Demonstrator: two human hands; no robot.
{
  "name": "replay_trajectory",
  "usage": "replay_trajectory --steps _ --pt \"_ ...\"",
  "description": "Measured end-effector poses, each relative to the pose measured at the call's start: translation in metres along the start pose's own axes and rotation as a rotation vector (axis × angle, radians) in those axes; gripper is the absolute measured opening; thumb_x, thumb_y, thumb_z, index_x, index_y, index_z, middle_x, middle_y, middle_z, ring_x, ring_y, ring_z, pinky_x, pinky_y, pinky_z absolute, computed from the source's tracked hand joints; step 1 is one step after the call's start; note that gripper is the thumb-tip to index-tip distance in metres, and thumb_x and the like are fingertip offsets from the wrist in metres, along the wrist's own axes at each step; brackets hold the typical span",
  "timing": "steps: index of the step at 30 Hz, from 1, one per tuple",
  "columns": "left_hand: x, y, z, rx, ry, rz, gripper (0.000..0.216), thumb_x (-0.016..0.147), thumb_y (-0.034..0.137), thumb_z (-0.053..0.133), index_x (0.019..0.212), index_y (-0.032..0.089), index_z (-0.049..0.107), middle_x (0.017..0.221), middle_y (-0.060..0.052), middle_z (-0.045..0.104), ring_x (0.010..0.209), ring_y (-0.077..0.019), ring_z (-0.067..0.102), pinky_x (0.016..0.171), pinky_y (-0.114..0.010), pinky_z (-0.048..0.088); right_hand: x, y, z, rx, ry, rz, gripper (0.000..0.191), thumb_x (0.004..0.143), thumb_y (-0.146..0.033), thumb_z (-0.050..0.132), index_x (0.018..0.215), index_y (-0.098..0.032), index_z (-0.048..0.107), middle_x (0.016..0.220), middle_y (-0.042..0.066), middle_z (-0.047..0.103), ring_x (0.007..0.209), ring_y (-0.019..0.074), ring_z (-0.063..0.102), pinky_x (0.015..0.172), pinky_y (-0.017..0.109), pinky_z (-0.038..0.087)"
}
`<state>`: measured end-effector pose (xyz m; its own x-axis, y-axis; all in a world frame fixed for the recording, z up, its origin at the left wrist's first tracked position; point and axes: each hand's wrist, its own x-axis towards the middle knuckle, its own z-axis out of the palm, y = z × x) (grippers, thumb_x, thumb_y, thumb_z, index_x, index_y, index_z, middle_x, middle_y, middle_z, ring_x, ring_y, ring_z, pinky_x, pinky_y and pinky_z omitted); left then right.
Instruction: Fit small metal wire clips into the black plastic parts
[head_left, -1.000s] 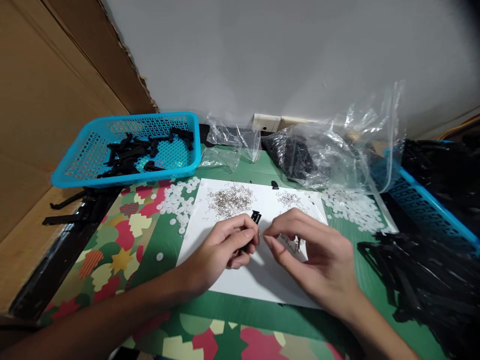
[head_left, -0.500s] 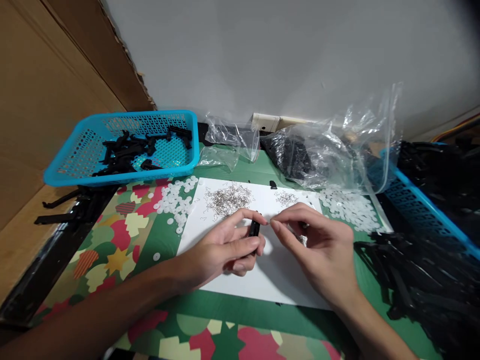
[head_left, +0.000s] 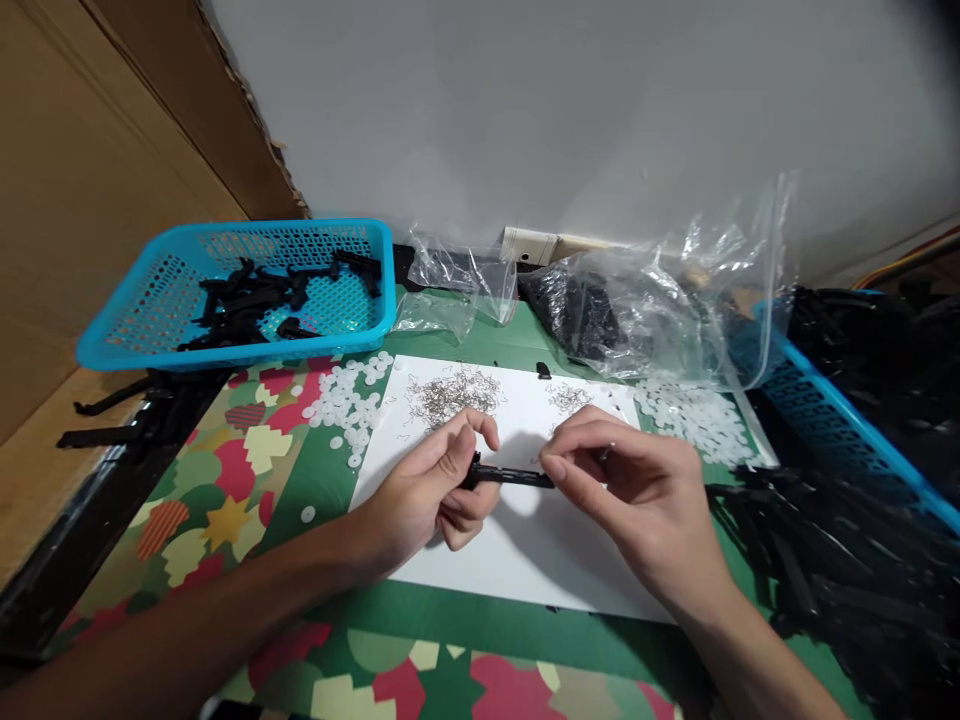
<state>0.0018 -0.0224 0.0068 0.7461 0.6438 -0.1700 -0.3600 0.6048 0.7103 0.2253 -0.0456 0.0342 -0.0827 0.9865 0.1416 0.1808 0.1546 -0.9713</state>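
A thin black plastic strip (head_left: 511, 476) lies level between both hands above a white sheet of paper (head_left: 525, 545). My left hand (head_left: 431, 487) is closed round its left end. My right hand (head_left: 634, 500) pinches its right end with thumb and fingers. Just beyond the hands, small metal springs (head_left: 454, 392) lie in a heap on the sheet, with a smaller heap (head_left: 568, 397) to the right.
White plastic discs lie left (head_left: 346, 402) and right (head_left: 694, 412) of the sheet. A blue basket (head_left: 187, 340) with black parts stands at the back left. Clear plastic bags (head_left: 660, 290) lie behind. Black strips (head_left: 840, 570) pile up at right beside another blue basket (head_left: 832, 420).
The black strip, held upright in my left hand before, now lies level between both hands. My right hand has taken hold of its right end.
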Motion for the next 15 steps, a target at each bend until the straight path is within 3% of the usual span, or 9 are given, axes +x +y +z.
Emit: replay_trajectory --steps 3,6,8,11,15 --pt "-0.002 0.001 0.001 -0.018 -0.026 -0.026 0.037 0.111 0.057 0.041 0.095 0.024 0.043 0.06 0.011 0.02 0.049 -0.008 0.011 0.046 -0.016 0.019 0.0 -0.009 -0.002 0.061 -0.115 0.014 0.01 0.093 -0.026 0.079 0.084 -0.022 0.081 0.074 0.003 0.066 0.066 0.0144 0.055 0.056 0.029 0.039" --pt "-0.004 0.0 0.003 -0.068 -0.052 -0.121 0.036 0.112 0.053 0.041 0.091 0.023 0.046 0.053 0.012 0.02 0.043 -0.0077 0.011 0.042 -0.016 0.019 -0.004 -0.016 0.002 0.12 -0.207 0.062 0.013 0.092 -0.027 0.079 0.081 -0.02 0.079 0.062 -0.001 0.058 0.053 0.0103 0.044 0.046 0.025 0.03" --pt "-0.005 -0.002 0.004 -0.107 -0.049 -0.182 0.038 0.112 0.053 0.04 0.09 0.023 0.048 0.051 0.012 0.02 0.041 -0.0073 0.011 0.04 -0.016 0.02 -0.01 -0.017 0.01 0.13 -0.156 0.069 0.012 0.093 -0.025 0.077 0.082 -0.02 0.077 0.057 -0.004 0.051 0.049 0.0086 0.038 0.043 0.023 0.028" --pt "-0.005 -0.002 0.006 -0.128 -0.009 -0.218 0.039 0.109 0.058 0.048 0.095 0.022 0.053 0.06 0.01 0.025 0.047 -0.0069 0.011 0.042 -0.015 0.018 -0.022 -0.013 0.03 0.088 0.031 -0.006 0.004 0.096 -0.02 0.073 0.092 -0.021 0.074 0.057 -0.006 0.047 0.046 0.0084 0.039 0.042 0.022 0.032" --pt "-0.003 -0.001 0.008 -0.136 0.01 -0.228 0.03 0.107 0.05 0.057 0.106 0.021 0.057 0.071 0.007 0.031 0.055 -0.0079 0.013 0.045 -0.013 0.022 -0.033 -0.007 0.048 0.145 0.047 -0.055 0.005 0.1 -0.019 0.067 0.098 -0.023 0.069 0.062 -0.006 0.047 0.048 0.0085 0.042 0.043 0.021 0.036"
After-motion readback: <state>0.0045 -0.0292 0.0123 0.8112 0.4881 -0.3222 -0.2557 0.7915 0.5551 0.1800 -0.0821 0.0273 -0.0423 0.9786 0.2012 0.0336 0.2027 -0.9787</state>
